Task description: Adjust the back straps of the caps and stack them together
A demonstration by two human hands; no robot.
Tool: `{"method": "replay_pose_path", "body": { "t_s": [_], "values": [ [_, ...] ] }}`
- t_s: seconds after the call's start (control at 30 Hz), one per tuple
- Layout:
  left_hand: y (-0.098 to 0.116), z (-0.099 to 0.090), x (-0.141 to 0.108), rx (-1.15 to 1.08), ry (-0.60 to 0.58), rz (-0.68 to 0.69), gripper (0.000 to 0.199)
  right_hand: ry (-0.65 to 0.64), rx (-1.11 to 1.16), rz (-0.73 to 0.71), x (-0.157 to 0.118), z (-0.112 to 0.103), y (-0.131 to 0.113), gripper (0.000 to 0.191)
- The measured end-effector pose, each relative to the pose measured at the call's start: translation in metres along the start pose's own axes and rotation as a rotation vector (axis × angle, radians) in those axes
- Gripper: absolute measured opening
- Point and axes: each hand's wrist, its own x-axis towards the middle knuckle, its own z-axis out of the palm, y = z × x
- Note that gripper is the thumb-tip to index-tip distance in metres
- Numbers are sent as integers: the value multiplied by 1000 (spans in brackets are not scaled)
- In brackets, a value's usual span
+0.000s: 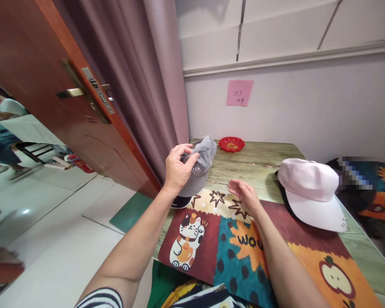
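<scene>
My left hand (179, 168) pinches the crown of a grey cap (201, 171) at the left side of the table, with a dark brim edge showing beneath it. Over the printed mat, my right hand (245, 195) is held with its fingers extended, touching neither cap. A pale pink cap (309, 184) rests on the right side of the table, its brim toward the front right. The colourful mat (189, 239) shows a cat, stars, the letters "WOW" and an apple.
A red scalloped dish (231, 144) lies at the table's back edge (269, 147). On the wall is a pink note (239, 93). An open wooden door (83, 128) and a curtain (147, 64) stand left; a person (3, 128) sits beyond.
</scene>
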Motion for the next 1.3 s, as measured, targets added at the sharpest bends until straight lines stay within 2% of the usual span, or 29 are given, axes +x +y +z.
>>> {"method": "replay_pose_path", "body": {
  "t_s": [0.1,0.2,0.33,0.4,0.47,0.53,0.63,0.7,0.77,0.87,0.97,1.07,1.13,1.17,1.23,1.3],
  "values": [
    [10,32,-16,-97,-42,-28,14,-178,191,72,-2,-3,-11,61],
    [-1,70,-26,-126,-124,-135,14,-203,206,77,-5,-9,-14,61],
    [-4,105,-18,-16,-187,-222,16,-87,169,20,-3,-18,-18,47],
    [7,111,-14,-59,-154,-172,15,6,156,-61,1,-24,-23,45],
    [17,113,-23,-132,-76,-82,13,82,165,-132,5,-31,-28,48],
    [19,112,-49,-163,25,-27,11,102,206,-156,7,-37,-32,48],
    [-1,112,-109,-96,81,-97,9,9,268,-89,6,-42,-33,51],
    [-23,114,-149,-45,9,-210,6,-60,265,-34,6,-42,-31,64],
    [-41,117,-180,6,-102,-301,3,-99,223,10,6,-41,-29,69],
    [-52,118,-199,95,-315,-303,13,-100,165,53,10,-38,-25,68],
    [-47,112,-194,155,-402,-225,22,-65,161,66,13,-37,-21,62],
    [-36,104,-172,206,-309,-170,22,1,185,55,13,-39,-19,46],
    [-27,104,-151,243,-249,-150,18,112,208,55,13,-42,-19,33],
    [-22,106,-139,264,-262,-132,16,195,214,62,12,-43,-20,29],
    [-13,115,-115,317,-361,-97,15,377,205,79,10,-46,-23,25],
    [-5,129,-97,374,-497,-94,19,499,188,84,7,-48,-27,30]
  ]
}}
